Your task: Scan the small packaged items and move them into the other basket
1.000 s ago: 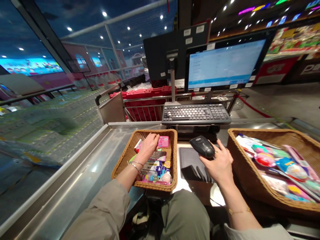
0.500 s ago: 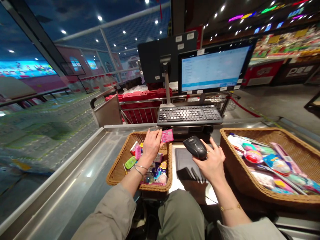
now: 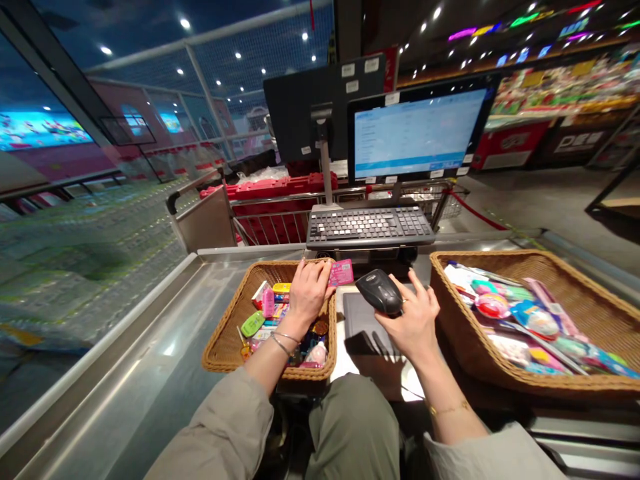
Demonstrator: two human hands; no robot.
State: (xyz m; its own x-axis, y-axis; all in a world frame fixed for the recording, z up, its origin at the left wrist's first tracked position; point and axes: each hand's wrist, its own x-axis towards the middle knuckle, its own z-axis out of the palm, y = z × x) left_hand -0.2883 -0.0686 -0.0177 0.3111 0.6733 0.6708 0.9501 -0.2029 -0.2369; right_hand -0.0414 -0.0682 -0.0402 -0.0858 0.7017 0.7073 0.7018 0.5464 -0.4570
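Where bare metal counter (image 3: 165,340) extends left of my left hand (image 3: 308,295), I record open room. That hand pinches a pink card (image 3: 343,272) out over the smaller basket's (image 3: 225,353) right rim; half a second ago it sat further inside. My right hand (image 3: 414,319), beside the card, grips a black scanner (image 3: 379,291). A keyboard (image 3: 370,225) stands ahead; a larger basket (image 3: 453,320) obstructs rightward.

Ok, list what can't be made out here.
Head view:
Screen: text too small and blurred.
Pink card: left end behind the left hand.
Left basket: some contents hidden by the forearm.
Scanner: underside hidden by its body and the right hand.
Right basket: right end cut off by the picture's edge.
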